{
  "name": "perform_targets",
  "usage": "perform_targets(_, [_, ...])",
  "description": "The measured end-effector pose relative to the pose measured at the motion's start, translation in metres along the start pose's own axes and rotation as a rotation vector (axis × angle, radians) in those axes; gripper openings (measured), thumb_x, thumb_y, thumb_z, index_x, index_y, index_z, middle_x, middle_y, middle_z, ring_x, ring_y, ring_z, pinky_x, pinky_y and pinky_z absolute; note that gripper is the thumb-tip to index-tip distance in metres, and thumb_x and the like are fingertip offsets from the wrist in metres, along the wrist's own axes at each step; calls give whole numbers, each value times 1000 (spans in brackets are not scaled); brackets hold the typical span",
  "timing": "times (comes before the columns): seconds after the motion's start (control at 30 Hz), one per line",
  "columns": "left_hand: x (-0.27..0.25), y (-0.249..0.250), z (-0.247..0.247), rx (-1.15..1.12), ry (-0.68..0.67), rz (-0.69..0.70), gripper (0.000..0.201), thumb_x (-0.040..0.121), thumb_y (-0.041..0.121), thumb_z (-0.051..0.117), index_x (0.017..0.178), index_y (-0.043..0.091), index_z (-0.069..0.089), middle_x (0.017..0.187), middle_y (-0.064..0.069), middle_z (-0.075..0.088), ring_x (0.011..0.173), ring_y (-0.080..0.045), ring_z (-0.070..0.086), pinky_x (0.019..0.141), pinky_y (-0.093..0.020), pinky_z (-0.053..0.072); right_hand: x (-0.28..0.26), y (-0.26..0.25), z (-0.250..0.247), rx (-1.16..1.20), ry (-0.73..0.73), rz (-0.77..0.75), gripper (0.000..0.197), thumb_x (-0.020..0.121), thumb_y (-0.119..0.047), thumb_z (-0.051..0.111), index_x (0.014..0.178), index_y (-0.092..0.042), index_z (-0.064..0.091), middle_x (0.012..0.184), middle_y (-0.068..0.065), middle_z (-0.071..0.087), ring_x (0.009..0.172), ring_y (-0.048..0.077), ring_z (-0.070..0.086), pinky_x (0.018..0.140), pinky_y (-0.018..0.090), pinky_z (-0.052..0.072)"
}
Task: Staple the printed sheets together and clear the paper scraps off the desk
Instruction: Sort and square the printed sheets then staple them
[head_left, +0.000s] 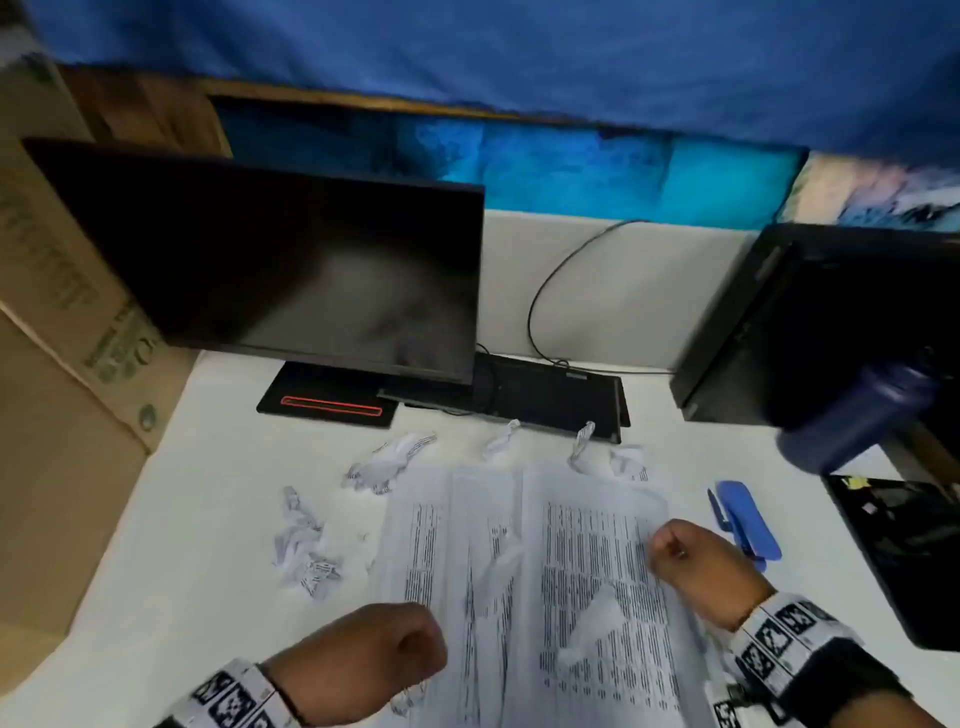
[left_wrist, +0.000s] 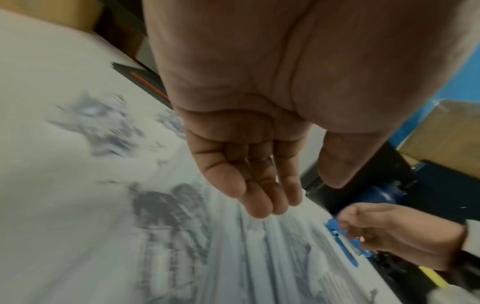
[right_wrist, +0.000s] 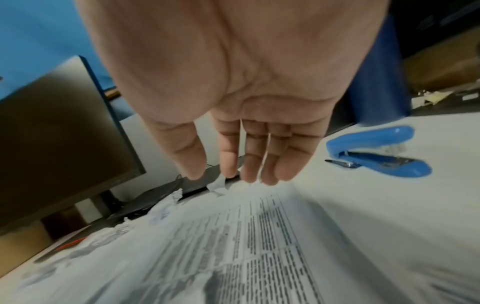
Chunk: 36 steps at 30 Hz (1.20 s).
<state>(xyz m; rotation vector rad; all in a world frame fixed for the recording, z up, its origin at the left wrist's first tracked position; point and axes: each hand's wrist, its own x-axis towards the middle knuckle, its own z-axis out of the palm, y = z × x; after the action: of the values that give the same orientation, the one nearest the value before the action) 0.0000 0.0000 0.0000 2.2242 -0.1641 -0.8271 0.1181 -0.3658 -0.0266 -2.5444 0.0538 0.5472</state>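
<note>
Several printed sheets (head_left: 566, 561) lie spread and overlapping on the white desk (head_left: 208, 519). Crumpled paper scraps (head_left: 387, 465) lie around them to the left and behind, and two scraps (head_left: 501, 569) rest on the sheets. A blue stapler (head_left: 745, 519) lies right of the sheets, also in the right wrist view (right_wrist: 376, 152). My left hand (head_left: 415, 644) hovers at the sheets' near left edge; its fingers (left_wrist: 259, 195) hang loosely and hold nothing. My right hand (head_left: 670, 545) is over the sheets' right edge beside the stapler, with relaxed, empty fingers (right_wrist: 254, 160).
A dark monitor (head_left: 291, 265) stands at the back left, a black keyboard (head_left: 550, 395) leaning behind the scraps. A black computer case (head_left: 810, 312) and a dark blue bottle (head_left: 857, 415) are at the right. A cardboard box (head_left: 67, 364) borders the left. A pen (right_wrist: 340, 163) lies by the stapler.
</note>
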Motion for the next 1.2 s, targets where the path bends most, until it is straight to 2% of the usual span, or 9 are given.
perform_targets(0.13, [56,17,29,-39,-44,38,28,99,48,56,120,34,68,105,24,64,95,9,61,87,-13,49,43,13,16,-170,32,193,55,76,-45,74,117,-17,50,116,6,59,95,21,59,77,29,47])
perform_targets(0.23, [81,22,55,96,-131,130,25,98,50,53,109,28,56,96,15,43,92,-10,53,85,-33,49,51,25,25,-216,22,324,75,65,-53,80,117,-9,49,111,8,62,93,22,62,70,28,50])
perform_targets(0.37, [105,18,70,191,41,64,28,99,43,54,89,20,43,86,1,46,71,-15,44,66,-32,38,45,17,29,-147,44,350,45,67,-40,85,89,-12,58,83,1,63,73,14,61,56,22,45])
perform_targets(0.47, [116,20,75,22,131,-52,25,90,42,59,85,19,49,89,-1,57,78,-18,57,78,-41,56,41,8,34,-191,58,325,42,74,-34,83,105,-10,67,85,0,62,81,17,60,65,22,50])
perform_targets(0.57, [119,26,79,-1,160,-117,34,91,35,63,113,9,59,105,-10,65,92,-25,67,85,-38,59,39,6,41,-208,115,271,45,82,-30,75,120,-7,66,115,8,66,106,24,64,88,28,51])
perform_targets(0.7, [109,35,78,94,210,-113,53,98,13,64,149,10,49,136,-22,51,118,-40,60,97,-38,53,30,3,41,-58,250,182,39,87,-22,63,122,-4,65,127,16,63,119,30,59,86,30,46])
perform_targets(0.87, [105,35,81,-149,315,-147,58,98,33,63,146,7,46,88,-3,58,83,-22,59,75,-29,55,12,-10,35,-14,238,62,33,99,-15,48,127,-1,60,130,13,63,121,29,59,89,28,45])
perform_targets(1.1, [57,29,64,-234,420,-17,78,96,38,66,160,20,27,118,2,64,74,-11,60,63,-20,47,-21,-39,-5,355,628,-98,12,89,-3,51,97,-10,57,96,11,65,74,21,58,54,22,40])
perform_targets(1.2, [37,37,44,-237,553,106,73,99,32,65,160,21,26,134,1,59,82,-9,61,63,-19,47,-41,-55,-34,475,719,-296,13,90,-10,56,102,-17,58,99,5,66,78,17,62,63,26,46])
